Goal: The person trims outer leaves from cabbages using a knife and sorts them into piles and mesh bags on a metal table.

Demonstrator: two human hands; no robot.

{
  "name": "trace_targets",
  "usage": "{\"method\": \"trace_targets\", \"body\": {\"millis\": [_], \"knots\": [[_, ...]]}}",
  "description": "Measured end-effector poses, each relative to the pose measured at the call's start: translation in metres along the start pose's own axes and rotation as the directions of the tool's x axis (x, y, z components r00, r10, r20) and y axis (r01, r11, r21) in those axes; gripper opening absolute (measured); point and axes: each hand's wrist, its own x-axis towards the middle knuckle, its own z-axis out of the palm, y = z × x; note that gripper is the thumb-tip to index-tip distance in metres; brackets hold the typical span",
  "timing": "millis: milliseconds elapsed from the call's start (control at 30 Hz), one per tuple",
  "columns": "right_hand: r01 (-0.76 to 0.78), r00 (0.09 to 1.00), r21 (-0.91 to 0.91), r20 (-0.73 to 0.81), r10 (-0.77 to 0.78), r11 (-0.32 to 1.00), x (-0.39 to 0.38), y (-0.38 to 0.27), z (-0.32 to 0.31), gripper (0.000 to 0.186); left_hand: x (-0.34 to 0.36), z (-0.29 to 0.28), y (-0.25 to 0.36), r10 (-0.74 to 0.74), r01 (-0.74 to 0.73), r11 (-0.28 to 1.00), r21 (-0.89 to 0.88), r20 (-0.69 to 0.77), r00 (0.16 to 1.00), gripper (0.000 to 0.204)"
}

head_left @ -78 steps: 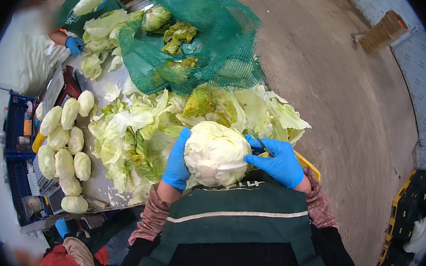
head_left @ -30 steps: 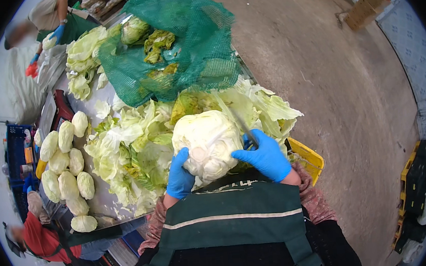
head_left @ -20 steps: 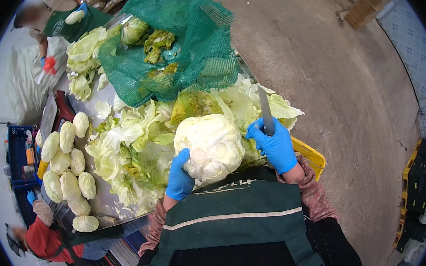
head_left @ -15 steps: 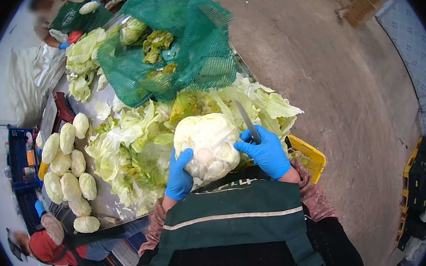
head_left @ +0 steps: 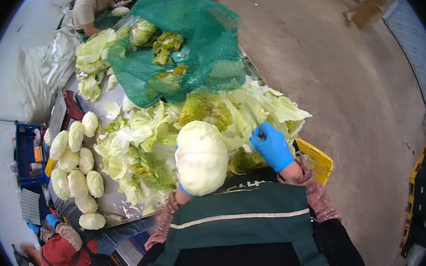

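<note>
A worker's gloved left hand (head_left: 184, 189) is cupping a pale cabbage head (head_left: 202, 159) just before the dark green apron (head_left: 240, 209), holding its left side and underside, most fingers hiding from view; the gloved right hand (head_left: 273, 148) is clasping a knife (head_left: 256, 117), its blade blurring over loose cabbage leaves (head_left: 144, 134). The globe is looking dense and firm, its smooth skin probably slipping or tearing if pinched; a palm beneath is seeming surest. Beyond the yellow crate (head_left: 325, 162) and the table's edge, floor (head_left: 345, 111) is opening rightward.
</note>
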Motion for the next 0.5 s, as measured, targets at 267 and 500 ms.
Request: {"method": "trace_targets", "body": {"millis": [267,500], "knots": [[0.02,0.986,0.294,0.151,-0.067,0.955,-0.008,-0.066,-0.022,0.047,0.021,-0.036,0.013,0.14,-0.099,0.974,-0.202,0.2,0.97,0.067],[0.277,0.94,-0.163,-0.156,-0.303,0.947,-0.016,-0.062,-0.014,0.059,0.027,0.026,0.003,0.274,-0.27,0.959,0.087,-0.028,0.961,0.061]]}}
